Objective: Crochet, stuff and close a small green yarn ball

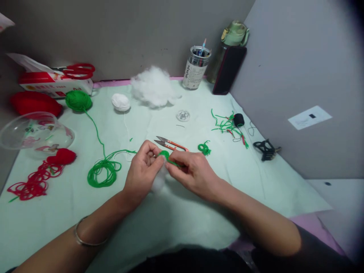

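Between my hands is a small green knitted or crocheted piece (163, 154), with white stuffing (158, 183) hanging beneath it. My left hand (143, 167) pinches the piece between thumb and fingers. My right hand (193, 172) is closed at its right side, with green yarn at the fingertips; any tool inside the fist is hidden. Orange-handled thread snips (173, 145) lie just beyond my hands. A loose coil of green yarn (102, 173) rests to the left, joined by a strand to a green yarn ball (79, 101).
White stuffing (155, 87), a white yarn ball (121, 102) and a jar of pens (196, 68) stand at the back. Left are red yarn (31, 182), a clear plastic cup (54, 140) and a tissue box (54, 83). Green scraps (227, 125) and a black claw clip (266, 149) lie right.
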`<state>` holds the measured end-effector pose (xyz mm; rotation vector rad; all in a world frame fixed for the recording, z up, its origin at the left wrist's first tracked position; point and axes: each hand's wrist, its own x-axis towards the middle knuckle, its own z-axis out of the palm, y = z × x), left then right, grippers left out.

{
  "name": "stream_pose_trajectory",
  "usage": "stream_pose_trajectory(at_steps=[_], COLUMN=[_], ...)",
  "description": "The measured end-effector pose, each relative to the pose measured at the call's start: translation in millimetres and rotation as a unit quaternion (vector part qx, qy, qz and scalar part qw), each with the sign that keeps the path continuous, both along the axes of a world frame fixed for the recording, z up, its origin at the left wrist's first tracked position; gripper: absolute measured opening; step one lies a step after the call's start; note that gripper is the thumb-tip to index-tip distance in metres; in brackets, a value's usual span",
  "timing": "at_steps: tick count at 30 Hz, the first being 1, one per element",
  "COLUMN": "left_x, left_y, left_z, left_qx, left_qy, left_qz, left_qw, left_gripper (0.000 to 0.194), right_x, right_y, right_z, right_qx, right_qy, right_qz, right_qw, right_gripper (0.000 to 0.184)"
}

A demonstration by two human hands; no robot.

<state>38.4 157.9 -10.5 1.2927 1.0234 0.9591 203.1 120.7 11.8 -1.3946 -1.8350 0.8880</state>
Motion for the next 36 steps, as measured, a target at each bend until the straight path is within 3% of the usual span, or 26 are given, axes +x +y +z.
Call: stream_pose_trajectory(at_steps=[4, 8, 12, 16, 19, 22, 26, 30, 33, 36], left_x=[-1.5, -0.4, 0.7, -2.0, -3.1, -2.2, -0.3, 1.4, 1.6, -0.2], left_y=[-3.6, -4.4, -1.3, 2.6, 4.4, 3.8, 0.0, -1.8, -0.3, 2.1], left_z=[-4.1, -3.1, -0.2, -1.7, -3.5, -2.6, 0.8, 1.1, 0.3, 0.5], left_qx=[-0.027, -0.03, -0.02, 0.005, -0.045, -0.113, -0.095, -0.083, -0.072, -0.063], left_qy=[-0.064, -0.082, -0.069, -0.008, -0.018, -0.061, -0.076, -0.091, -0.095, -0.086], left_qz=[-0.045, -0.053, -0.034, -0.001, -0.022, -0.052, -0.086, -0.079, -0.06, -0.06], left_qw=[0.997, 0.995, 0.997, 1.0, 0.999, 0.99, 0.989, 0.989, 0.991, 0.992], left_gripper=[0.014, 0.017, 0.018, 0.022, 0.021, 0.02, 0.019, 0.021, 0.024, 0.021], right_x=[3.8, 7.6, 6.1, 0.3, -1.0, 3.4, 13.3, 17.2, 15.0, 10.9], right_y=[4.6, 6.6, 2.3, -4.3, -4.7, -0.1, 7.4, 10.8, 9.4, 4.8], right_z=[-6.0, -5.9, -5.1, -12.1, -17.7, -16.2, -6.6, -2.2, -2.6, -4.2], right_qx=[-0.038, -0.024, 0.047, 0.15, 0.179, 0.152, 0.024, -0.064, -0.062, 0.002], right_qy=[0.026, 0.03, -0.024, -0.109, -0.143, -0.108, 0.022, 0.108, 0.097, 0.041], right_qz=[-0.059, -0.074, -0.019, 0.05, 0.065, 0.031, -0.06, -0.066, -0.057, -0.022], right_qw=[0.997, 0.997, 0.998, 0.981, 0.971, 0.982, 0.998, 0.99, 0.992, 0.999], right_gripper=[0.027, 0.031, 0.022, 0.017, 0.019, 0.017, 0.027, 0.027, 0.026, 0.024])
